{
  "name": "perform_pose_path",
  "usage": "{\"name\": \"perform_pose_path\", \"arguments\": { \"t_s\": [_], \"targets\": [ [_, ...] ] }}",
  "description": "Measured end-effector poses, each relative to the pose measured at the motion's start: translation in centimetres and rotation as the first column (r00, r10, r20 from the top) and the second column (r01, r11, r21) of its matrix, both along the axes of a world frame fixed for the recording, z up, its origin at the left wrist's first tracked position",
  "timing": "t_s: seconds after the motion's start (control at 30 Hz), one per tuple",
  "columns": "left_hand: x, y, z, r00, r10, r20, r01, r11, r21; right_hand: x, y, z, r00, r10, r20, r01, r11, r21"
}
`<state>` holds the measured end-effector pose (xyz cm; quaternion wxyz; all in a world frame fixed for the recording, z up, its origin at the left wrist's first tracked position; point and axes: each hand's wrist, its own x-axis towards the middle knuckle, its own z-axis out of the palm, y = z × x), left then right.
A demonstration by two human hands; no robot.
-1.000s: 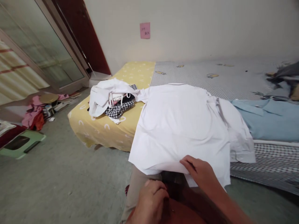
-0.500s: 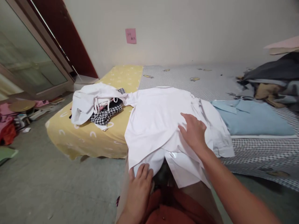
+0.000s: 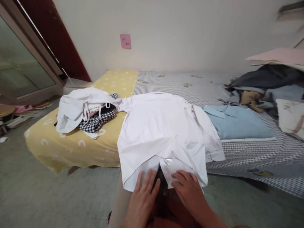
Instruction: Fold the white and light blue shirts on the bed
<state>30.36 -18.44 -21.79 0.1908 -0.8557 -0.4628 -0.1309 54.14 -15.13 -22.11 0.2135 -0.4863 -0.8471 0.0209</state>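
A white shirt (image 3: 156,123) lies spread over the bed edge, its collar toward the wall and its curved hem hanging over my knees. Its sleeve on the right is bunched along the side. Below the raised hem, two lower panels show with a dark gap between them. My left hand (image 3: 143,196) rests with fingers apart on the left panel near the hem. On the right panel (image 3: 177,169) lie the fingers of my right hand (image 3: 190,191), slightly bent and spread; the thumb is hidden.
White and black-checked clothes (image 3: 83,110) are heaped on the yellow sheet (image 3: 71,148) at left. A folded light-blue shirt (image 3: 237,122) lies right of the white one, near a pile of dark clothes (image 3: 263,77). A pink note (image 3: 125,41) is on the wall.
My right hand has come down from the middle of the shirt to its lower right panel. The right hem now hangs straighter. My left hand stays at the left hem, and the view has turned slightly right.
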Motion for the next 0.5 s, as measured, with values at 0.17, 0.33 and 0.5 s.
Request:
{"name": "perform_pose_path", "arguments": {
  "t_s": [0.17, 0.33, 0.5],
  "targets": [
    [0.1, 0.7, -2.1, 0.988, 0.151, -0.018, -0.151, 0.971, -0.185, -0.2, 1.0, 0.9, 0.942, -0.140, -0.306, 0.080, 0.977, -0.199],
    [0.7, 2.3, 1.2, 0.966, 0.257, 0.025, -0.216, 0.858, -0.467, -0.3, 0.6, 3.2, 0.721, -0.371, -0.585, 0.101, 0.892, -0.440],
    [-0.3, 3.4, 3.2, 0.946, 0.321, 0.053, -0.228, 0.769, -0.598, -0.7, 0.4, 5.3, 0.589, -0.460, -0.664, 0.084, 0.852, -0.516]
  ]
}}
